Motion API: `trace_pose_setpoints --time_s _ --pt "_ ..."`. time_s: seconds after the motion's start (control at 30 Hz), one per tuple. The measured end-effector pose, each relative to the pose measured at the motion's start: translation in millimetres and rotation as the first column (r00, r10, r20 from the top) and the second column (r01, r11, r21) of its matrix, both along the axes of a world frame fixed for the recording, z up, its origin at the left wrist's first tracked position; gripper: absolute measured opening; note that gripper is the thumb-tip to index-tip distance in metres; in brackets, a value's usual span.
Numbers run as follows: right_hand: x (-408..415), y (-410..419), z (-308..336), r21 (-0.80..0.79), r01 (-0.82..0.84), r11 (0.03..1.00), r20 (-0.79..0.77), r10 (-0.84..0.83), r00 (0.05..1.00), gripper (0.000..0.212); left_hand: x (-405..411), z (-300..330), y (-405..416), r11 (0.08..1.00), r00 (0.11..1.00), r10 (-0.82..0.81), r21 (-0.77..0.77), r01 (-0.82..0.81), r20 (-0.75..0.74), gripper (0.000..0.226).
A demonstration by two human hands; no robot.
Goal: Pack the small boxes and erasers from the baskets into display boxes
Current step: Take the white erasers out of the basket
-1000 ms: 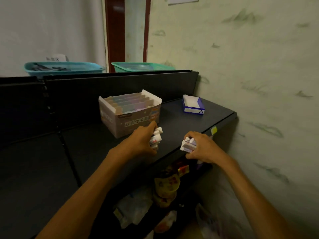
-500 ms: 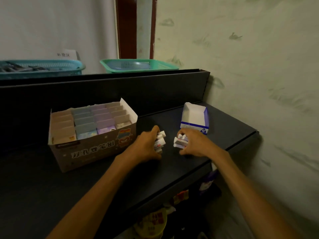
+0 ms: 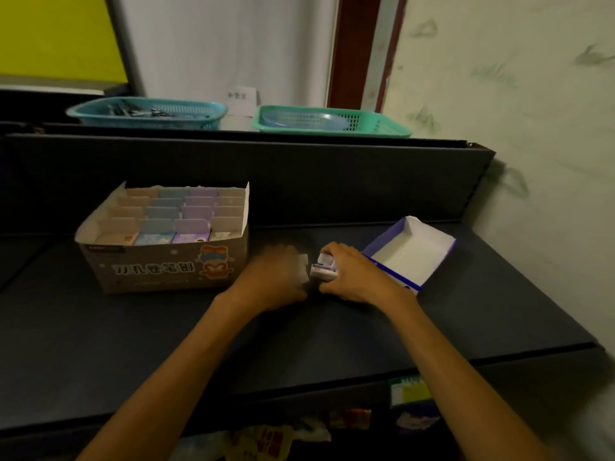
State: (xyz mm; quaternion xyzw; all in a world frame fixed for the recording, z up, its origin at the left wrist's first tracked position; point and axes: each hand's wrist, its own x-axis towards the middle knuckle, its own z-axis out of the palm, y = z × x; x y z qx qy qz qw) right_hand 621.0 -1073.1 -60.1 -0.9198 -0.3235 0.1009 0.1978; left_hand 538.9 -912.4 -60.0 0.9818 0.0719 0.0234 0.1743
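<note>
Erasers (image 3: 322, 270) mid-frame, pinched in right hand (image 3: 352, 277); left hand (image 3: 276, 277) blurred, grip unclear. Big box (image 3: 159, 271) centre-left packed; blue box (image 3: 411, 251) right still empty, filling left to do

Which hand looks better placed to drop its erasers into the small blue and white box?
The right hand, probably. It grips a bundle of erasers right beside the empty blue and white display box. The left hand is blurred and sits farther away, nearer the large sharpener display box.

Matt dark shelf (image 3: 366, 344); cardboard display box (image 3: 159, 267); plastic mesh baskets (image 3: 329, 123).
</note>
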Motion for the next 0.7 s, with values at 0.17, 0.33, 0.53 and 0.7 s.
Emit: trace_pose_setpoints --time_s 0.17,0.33,0.53,0.7 --pt "3 -1 -6 0.003 -0.045 0.999 0.118 0.044 0.992 0.080 1 -1 -2 0.998 0.999 0.047 0.052 -0.047 -0.009 0.090" --pt "2 -10 -1 0.059 -0.107 0.993 0.068 0.103 0.992 0.085 -10 5 -3 0.997 1.000 0.027 0.075 -0.026 -0.008 0.097" --pt "-11 -17 23 0.112 -0.155 0.982 0.199 0.130 0.971 0.069 -36 32 -6 0.994 0.994 -0.029 0.103 0.019 0.101 0.085" --pt "-27 -7 47 0.159 -0.164 0.974 0.323 0.106 0.940 0.062 -71 68 -8 0.976 0.962 -0.069 0.219 0.010 0.264 0.080"
